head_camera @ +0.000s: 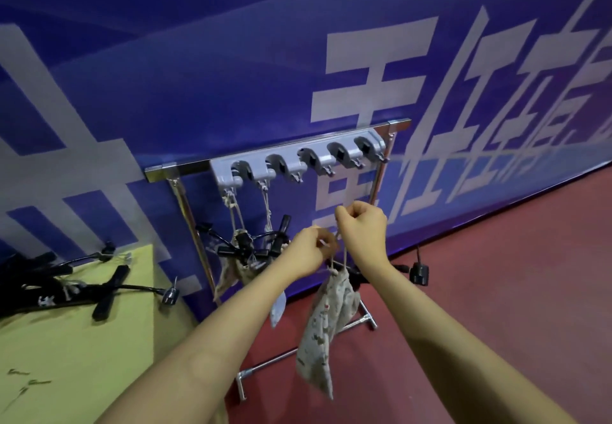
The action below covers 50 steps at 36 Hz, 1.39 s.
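Observation:
A small patterned drawstring pouch (pixel 323 327) hangs from its cords below my two hands. My left hand (pixel 309 249) pinches the cords just above the pouch's mouth. My right hand (pixel 362 225) grips the cords a little higher, below the grey hook rail (pixel 298 160). The rail has several clamps and hooks and sits on a chrome stand (pixel 195 225). Two other pouches (pixel 238 264) hang by cords from the rail's two leftmost hooks.
A blue banner wall (pixel 231 75) with white lettering stands right behind the stand. A yellow-covered table (pixel 66 341) at the left holds black clip-on devices (pixel 106 291) with cables. The floor (pixel 480 291) is red. A black cylinder (pixel 419 273) sits by the wall.

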Each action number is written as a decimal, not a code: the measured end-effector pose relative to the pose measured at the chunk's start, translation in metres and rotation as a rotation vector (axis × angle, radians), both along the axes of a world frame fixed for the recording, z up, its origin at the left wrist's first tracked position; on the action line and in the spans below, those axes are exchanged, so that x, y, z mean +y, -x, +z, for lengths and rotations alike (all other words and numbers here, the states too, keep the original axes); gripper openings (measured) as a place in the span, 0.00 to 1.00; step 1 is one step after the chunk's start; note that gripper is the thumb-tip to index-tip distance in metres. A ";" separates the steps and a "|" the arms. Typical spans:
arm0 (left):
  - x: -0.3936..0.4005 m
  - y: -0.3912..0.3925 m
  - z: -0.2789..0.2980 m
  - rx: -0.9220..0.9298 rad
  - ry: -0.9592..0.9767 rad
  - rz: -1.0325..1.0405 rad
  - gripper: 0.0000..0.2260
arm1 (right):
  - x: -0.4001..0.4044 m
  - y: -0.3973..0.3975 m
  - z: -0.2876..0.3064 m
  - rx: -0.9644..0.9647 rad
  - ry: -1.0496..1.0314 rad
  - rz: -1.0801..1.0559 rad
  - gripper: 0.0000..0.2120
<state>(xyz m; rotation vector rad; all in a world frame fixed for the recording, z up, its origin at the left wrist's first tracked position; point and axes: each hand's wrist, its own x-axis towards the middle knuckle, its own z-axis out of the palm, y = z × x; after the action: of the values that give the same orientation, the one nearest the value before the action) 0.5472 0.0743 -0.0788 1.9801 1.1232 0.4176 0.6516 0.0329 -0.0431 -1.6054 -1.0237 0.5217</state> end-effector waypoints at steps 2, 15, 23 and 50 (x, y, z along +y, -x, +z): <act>0.007 -0.007 -0.004 -0.010 0.002 0.071 0.09 | 0.006 -0.008 -0.006 0.009 0.046 -0.001 0.15; 0.054 -0.038 -0.015 -0.173 0.007 0.221 0.07 | 0.040 -0.046 -0.034 0.261 0.237 0.165 0.12; 0.082 -0.035 -0.011 -0.298 0.117 0.304 0.10 | 0.067 -0.042 -0.031 0.455 0.260 0.260 0.11; 0.112 -0.012 -0.012 -0.364 0.076 0.709 0.08 | 0.160 -0.006 -0.048 -0.058 0.074 0.165 0.12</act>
<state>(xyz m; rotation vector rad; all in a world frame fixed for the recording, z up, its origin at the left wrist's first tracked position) 0.5594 0.1862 -0.0907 1.3126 1.5402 1.0354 0.6580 0.1931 -0.0908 -1.6170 -1.1998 0.6340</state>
